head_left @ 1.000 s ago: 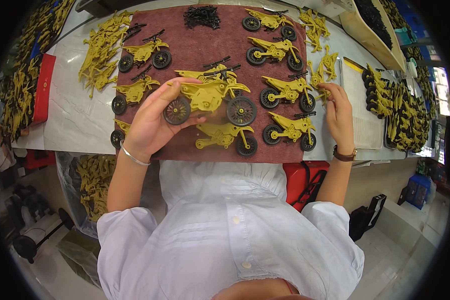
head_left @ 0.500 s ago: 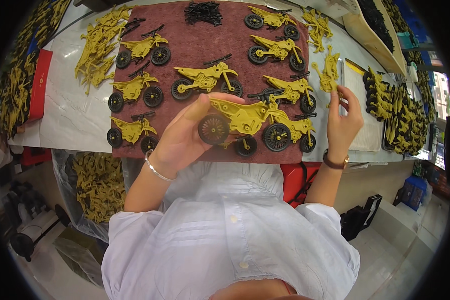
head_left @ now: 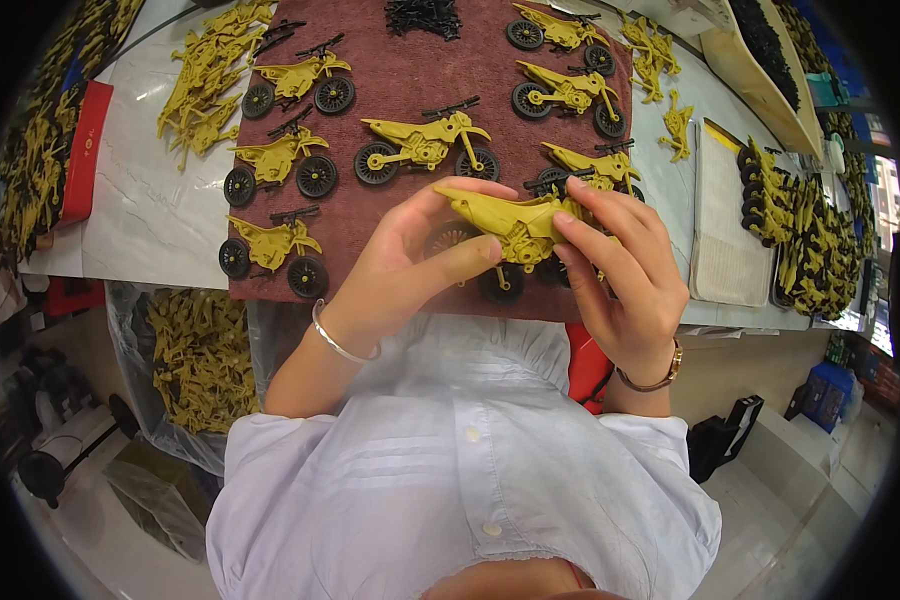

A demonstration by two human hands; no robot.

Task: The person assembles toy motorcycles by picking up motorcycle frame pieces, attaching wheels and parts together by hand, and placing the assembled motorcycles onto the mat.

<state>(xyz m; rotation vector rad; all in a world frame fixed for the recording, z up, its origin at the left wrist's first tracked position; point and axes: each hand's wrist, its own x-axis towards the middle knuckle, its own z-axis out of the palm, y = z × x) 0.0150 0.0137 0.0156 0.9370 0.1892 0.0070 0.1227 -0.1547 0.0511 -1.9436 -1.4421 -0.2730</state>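
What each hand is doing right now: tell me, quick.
Left hand: closed, holding a yellow toy motorcycle by its left end.
Right hand: closed, gripping the same toy motorcycle near its right end.

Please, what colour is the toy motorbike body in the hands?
The body is mustard yellow, seen in the head view.

I see one toy motorbike [head_left: 515,228] with a bright yellow body, held up between the left hand [head_left: 410,245] and the right hand [head_left: 638,280]. Its pointy tail faces left. A dark wheel [head_left: 449,236] peeks out by the left thumb. Fingers hide some of its front.
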